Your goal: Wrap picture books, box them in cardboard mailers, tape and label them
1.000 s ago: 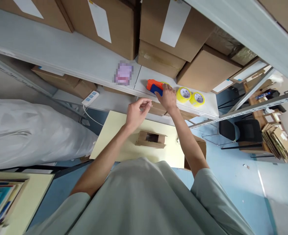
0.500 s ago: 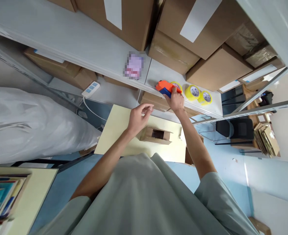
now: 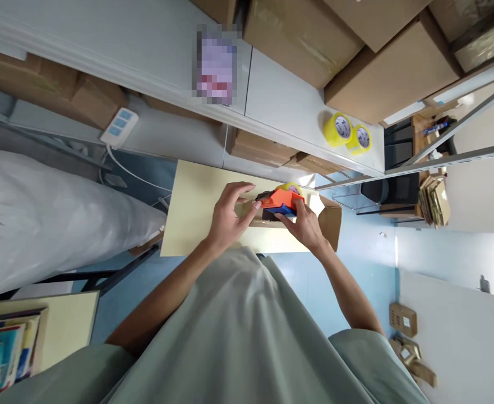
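Note:
My right hand (image 3: 306, 226) grips an orange and blue tape dispenser (image 3: 281, 198) by its right end. A yellow tape roll (image 3: 291, 187) shows on the dispenser's far side. My left hand (image 3: 228, 217) is at the dispenser's dark front end, fingers spread and curved, thumb tip close to it; whether they touch I cannot tell. Directly below the dispenser lies a small cardboard box (image 3: 267, 224), mostly hidden by it and my hands. The box rests on a cream tabletop (image 3: 194, 205).
Two yellow tape rolls (image 3: 337, 129) stand on the grey shelf (image 3: 286, 106) ahead, with large cartons (image 3: 299, 42) behind them. A power strip (image 3: 119, 127) hangs at left, near a big grey wrapped bundle (image 3: 61, 213). An open carton (image 3: 331, 223) is at the table's right end.
My right hand has brought the tape dispenser from the shelf down over the small box on the table. My left hand has moved slightly down to its front end. The view has shifted.

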A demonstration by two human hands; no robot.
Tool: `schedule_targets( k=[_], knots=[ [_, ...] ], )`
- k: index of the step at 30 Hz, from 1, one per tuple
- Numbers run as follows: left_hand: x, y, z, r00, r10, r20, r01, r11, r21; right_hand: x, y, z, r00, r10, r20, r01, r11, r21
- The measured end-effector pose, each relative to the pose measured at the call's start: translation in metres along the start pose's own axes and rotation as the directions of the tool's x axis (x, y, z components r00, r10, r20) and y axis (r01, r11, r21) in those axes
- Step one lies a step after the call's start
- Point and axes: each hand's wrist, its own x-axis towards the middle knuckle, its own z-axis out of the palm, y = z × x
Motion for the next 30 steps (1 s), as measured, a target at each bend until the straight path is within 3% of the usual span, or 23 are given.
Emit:
schedule_targets(
  k=[5,8,22,30],
  knots=[
    [-0.005,0.004,-0.011,0.985,0.076,0.154,-0.085,0.995,0.053,-0.023,-0.013,-0.006,0.997,0.006,0.072,-0.007,1.0,0.02],
    [-0.011,0.0,-0.015,0.979,0.071,0.19,-0.087,0.993,0.079,-0.031,-0.018,-0.009,0.995,0.011,0.102,-0.012,1.0,0.01],
    [-0.034,-0.007,-0.027,0.987,0.01,0.158,-0.024,0.996,0.083,-0.038,-0.026,-0.005,0.98,-0.023,0.2,0.017,0.999,0.03],
    [-0.035,-0.01,-0.033,0.977,-0.068,0.204,0.054,0.996,0.074,-0.036,-0.025,-0.004,0.961,-0.029,0.276,0.025,1.0,0.019]
  ],
)
